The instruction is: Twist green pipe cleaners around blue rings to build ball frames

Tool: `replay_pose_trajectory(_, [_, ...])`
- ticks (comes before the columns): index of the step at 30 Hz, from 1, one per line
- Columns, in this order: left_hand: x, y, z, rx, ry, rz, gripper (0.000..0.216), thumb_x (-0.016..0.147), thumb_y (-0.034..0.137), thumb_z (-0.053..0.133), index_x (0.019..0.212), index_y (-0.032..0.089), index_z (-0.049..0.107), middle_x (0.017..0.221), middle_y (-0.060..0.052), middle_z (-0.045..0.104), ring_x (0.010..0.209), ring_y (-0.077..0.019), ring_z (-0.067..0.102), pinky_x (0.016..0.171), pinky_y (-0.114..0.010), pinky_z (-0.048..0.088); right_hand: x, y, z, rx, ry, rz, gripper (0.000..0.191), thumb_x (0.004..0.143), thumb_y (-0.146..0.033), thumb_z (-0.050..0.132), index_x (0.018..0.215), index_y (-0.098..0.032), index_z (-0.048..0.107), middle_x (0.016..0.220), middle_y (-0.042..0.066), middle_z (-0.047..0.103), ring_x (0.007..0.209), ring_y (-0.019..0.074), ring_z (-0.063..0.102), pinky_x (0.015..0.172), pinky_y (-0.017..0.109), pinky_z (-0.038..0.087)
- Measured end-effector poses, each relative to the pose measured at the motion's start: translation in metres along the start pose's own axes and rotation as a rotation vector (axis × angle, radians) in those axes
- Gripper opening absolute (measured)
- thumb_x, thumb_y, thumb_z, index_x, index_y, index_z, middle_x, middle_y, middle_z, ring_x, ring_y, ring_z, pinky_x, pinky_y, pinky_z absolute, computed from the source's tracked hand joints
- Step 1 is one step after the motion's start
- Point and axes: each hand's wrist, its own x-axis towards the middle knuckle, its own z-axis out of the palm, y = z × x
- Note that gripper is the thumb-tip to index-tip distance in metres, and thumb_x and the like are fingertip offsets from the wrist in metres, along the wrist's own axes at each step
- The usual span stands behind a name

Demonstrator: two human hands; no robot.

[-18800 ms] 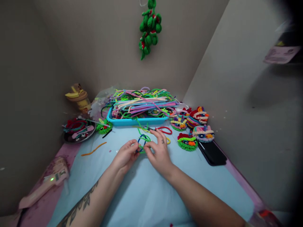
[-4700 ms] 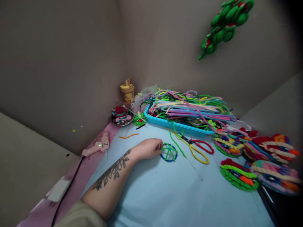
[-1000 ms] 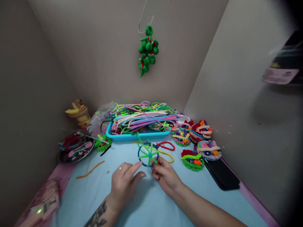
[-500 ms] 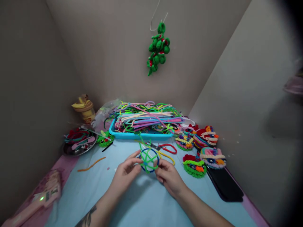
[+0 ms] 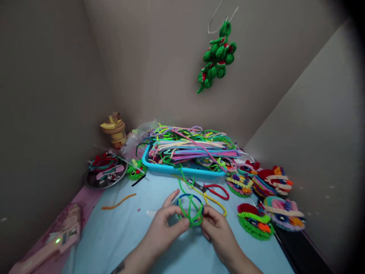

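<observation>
Between my hands is a small round pipe-cleaner frame point(image 5: 196, 219), with a dark blue ring and bright green stems crossing it like spokes. My left hand point(image 5: 168, 220) grips its left side, thumb on the front at the green crossing and index finger behind. My right hand point(image 5: 215, 228) pinches the right edge of the ring between thumb and fingers. Loose green stem ends point(image 5: 182, 184) stick up from the frame's far side. Just beyond lie scissors point(image 5: 218, 191) with a red and a yellow handle, on the light blue table cover point(image 5: 119, 236).
A blue tray point(image 5: 182, 170) heaped with pipe cleaners stands at the back. Several colourful pipe-cleaner heads point(image 5: 255, 222) sit on the right beside a black flat object point(image 5: 302, 247). On the left are a metal bowl point(image 5: 104, 185), an orange stem point(image 5: 119, 201) and a pink glue gun point(image 5: 54, 247).
The view has swung left, so the scene sits further right. The frame has tilted, its green crossing now lower and nearer me, and my left thumb has moved onto it.
</observation>
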Motion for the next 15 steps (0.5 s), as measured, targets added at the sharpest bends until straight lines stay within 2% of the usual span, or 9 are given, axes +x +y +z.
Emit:
replay_pose_trajectory(7, [0.0,0.002,0.0038,0.007,0.036,-0.005,0.018,0.077,0.033,0.056,0.065,0.019,0.057,0.143,-0.011,0.036,0.133,-0.0264,0.028,0.107,-0.041,0.021,-0.0002,0.0023,0.0019,-0.055,-0.043,0.022,0.025,0.07,-0.036,0.071,0.068,-0.017,0.055,0.057,-0.007,0.036,0.039,0.0021,0.026,0.036,0.017,0.019])
replay_pose_trajectory(15, [-0.0014,0.0037,0.0036,-0.02,0.082,0.022,0.009,0.072,0.028,0.061,0.068,0.019,0.061,0.14,-0.012,0.039,0.13,-0.0285,0.033,0.107,-0.041,0.022,-0.0005,0.0068,0.0071,0.006,0.039,0.082,0.032,0.071,-0.045,0.068,0.071,-0.018,0.051,0.052,-0.008,0.035,0.04,0.003,0.024,0.037,0.017,0.017])
